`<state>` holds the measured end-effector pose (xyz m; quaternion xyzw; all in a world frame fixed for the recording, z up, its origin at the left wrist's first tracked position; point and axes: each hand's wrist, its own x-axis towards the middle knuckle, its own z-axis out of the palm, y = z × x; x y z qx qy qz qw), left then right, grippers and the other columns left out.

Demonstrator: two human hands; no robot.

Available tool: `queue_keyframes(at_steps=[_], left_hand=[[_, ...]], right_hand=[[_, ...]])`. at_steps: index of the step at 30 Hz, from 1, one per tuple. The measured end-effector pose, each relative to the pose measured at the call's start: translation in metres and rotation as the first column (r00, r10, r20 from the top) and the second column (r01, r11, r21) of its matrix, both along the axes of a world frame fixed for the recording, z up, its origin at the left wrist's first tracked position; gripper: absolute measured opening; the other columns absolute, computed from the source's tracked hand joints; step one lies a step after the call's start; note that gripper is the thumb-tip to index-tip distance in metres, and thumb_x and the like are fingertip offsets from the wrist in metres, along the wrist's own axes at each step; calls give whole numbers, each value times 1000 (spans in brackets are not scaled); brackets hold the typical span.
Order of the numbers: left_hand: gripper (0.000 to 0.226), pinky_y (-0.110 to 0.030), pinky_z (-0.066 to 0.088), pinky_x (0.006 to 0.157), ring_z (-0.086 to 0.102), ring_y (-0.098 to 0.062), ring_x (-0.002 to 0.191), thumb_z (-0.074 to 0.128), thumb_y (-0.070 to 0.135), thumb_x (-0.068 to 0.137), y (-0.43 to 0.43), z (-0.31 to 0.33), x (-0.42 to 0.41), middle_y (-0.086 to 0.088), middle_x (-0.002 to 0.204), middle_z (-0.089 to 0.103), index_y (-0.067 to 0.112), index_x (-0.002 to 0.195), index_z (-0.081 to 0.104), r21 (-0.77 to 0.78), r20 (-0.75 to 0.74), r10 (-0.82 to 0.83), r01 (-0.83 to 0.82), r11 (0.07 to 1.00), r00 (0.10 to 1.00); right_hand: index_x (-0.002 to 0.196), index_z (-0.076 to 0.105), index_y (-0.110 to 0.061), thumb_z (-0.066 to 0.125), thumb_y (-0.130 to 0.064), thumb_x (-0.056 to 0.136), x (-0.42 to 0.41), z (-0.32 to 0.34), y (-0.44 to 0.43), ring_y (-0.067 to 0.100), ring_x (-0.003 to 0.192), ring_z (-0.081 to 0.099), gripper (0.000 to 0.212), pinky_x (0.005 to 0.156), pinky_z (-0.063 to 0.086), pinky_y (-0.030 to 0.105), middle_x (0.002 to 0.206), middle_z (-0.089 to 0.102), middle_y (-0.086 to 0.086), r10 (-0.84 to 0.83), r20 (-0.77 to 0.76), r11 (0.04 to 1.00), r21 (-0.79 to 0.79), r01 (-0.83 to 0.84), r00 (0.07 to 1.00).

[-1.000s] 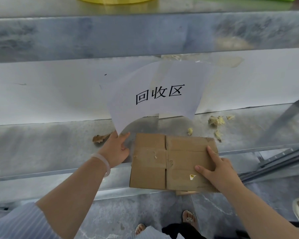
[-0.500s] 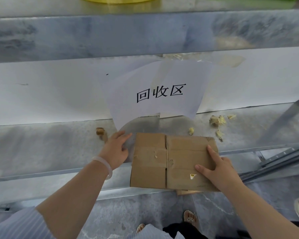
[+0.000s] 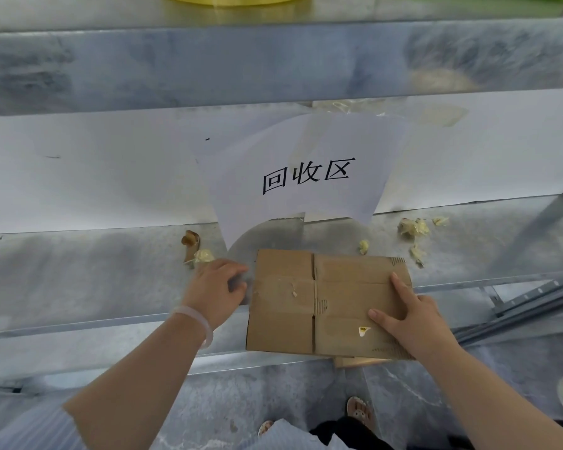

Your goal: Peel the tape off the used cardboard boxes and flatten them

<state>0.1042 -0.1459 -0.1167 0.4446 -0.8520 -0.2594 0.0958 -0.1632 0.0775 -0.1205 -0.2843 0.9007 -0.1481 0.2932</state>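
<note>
A flattened brown cardboard box (image 3: 309,303) lies on the lower metal shelf (image 3: 78,280), its near edge hanging over the shelf front. My right hand (image 3: 410,316) presses flat on the box's right part with straight, spread fingers. My left hand (image 3: 216,290) hovers just left of the box, blurred, its fingers loosely curled and holding nothing. A crumpled wad of peeled tape (image 3: 197,253) lies on the shelf just beyond my left hand. A small yellow sticker scrap (image 3: 364,330) remains on the box.
A white paper sign (image 3: 306,177) with black characters hangs from the upper shelf (image 3: 273,60) behind the box. Several tape scraps (image 3: 413,227) litter the shelf at the right. Metal rails (image 3: 533,300) lie lower right. My feet (image 3: 358,412) stand on the grey floor.
My left hand has let go of the tape wad, which now lies on the shelf, and has drawn back toward the box. The right hand and the box have not moved.
</note>
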Motion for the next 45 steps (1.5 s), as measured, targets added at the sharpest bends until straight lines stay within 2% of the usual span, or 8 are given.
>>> queue_keyframes(at_steps=[5, 10, 16, 25, 29, 33, 36, 45], left_hand=[[28, -36, 49, 94, 56, -13, 95, 59, 35, 91, 34, -6, 2, 8, 102, 49, 29, 118, 61, 120, -29, 64, -60, 991, 998], [56, -31, 45, 98, 46, -16, 103, 59, 46, 89, 63, -7, -8, 5, 119, 26, 35, 139, 36, 281, -7, 150, -142, 949, 989], [71, -34, 46, 99, 45, -16, 103, 69, 45, 83, 76, 4, -14, 4, 123, 28, 43, 141, 29, 375, -45, 210, -178, 910, 977], [74, -30, 45, 101, 41, -13, 110, 71, 46, 80, 131, 19, 41, 6, 130, 24, 58, 135, 22, 275, -126, 443, -398, 875, 888], [82, -34, 43, 103, 40, -17, 115, 69, 57, 76, 145, 34, 82, 6, 139, 17, 52, 142, 22, 183, -42, 560, -544, 819, 828], [86, -35, 41, 103, 41, -23, 122, 69, 60, 74, 141, 46, 141, 4, 141, 17, 53, 144, 19, 101, -19, 657, -653, 751, 753], [86, -35, 41, 104, 40, -23, 126, 68, 61, 74, 130, 50, 193, 5, 143, 16, 54, 143, 18, 104, -47, 705, -698, 708, 708], [85, -37, 43, 104, 42, -26, 128, 64, 66, 75, 77, 76, 398, 5, 144, 12, 55, 144, 15, -5, -65, 793, -795, 607, 606]], right_hand=[[152, 6, -48, 61, -68, 79, 5, -1, -2, 19, 101, 45, 94, 87, 47, 37, 138, 35, 7, 24, -3, 1000, -10, -24, 1000], [151, 4, -48, 60, -68, 80, 8, -2, -4, 27, 118, 49, 93, 95, 47, 41, 141, 33, 8, 53, 12, 998, -14, -53, 998], [149, 7, -52, 60, -70, 78, 6, 2, 0, 24, 119, 49, 91, 94, 48, 42, 139, 33, 3, 89, 15, 993, -75, -88, 996], [147, 8, -56, 67, -66, 75, 36, 20, -6, 17, 111, 47, 93, 98, 48, 40, 125, 30, -8, 290, 63, 937, -224, -270, 955], [145, 12, -57, 69, -62, 76, 78, 31, -27, 19, 112, 49, 90, 99, 47, 41, 129, 30, -7, 399, 53, 882, -295, -367, 915], [146, 14, -56, 71, -58, 77, 140, 42, -54, 17, 113, 47, 90, 101, 46, 38, 124, 28, -8, 502, 47, 817, -355, -455, 864], [147, 14, -54, 72, -55, 78, 192, 53, -81, 14, 111, 45, 90, 93, 45, 33, 121, 27, -9, 553, 7, 773, -378, -510, 833], [148, 16, -54, 78, -50, 75, 400, 66, -174, 13, 108, 46, 96, 97, 45, 37, 119, 30, -8, 614, 69, 701, -505, -503, 787]])
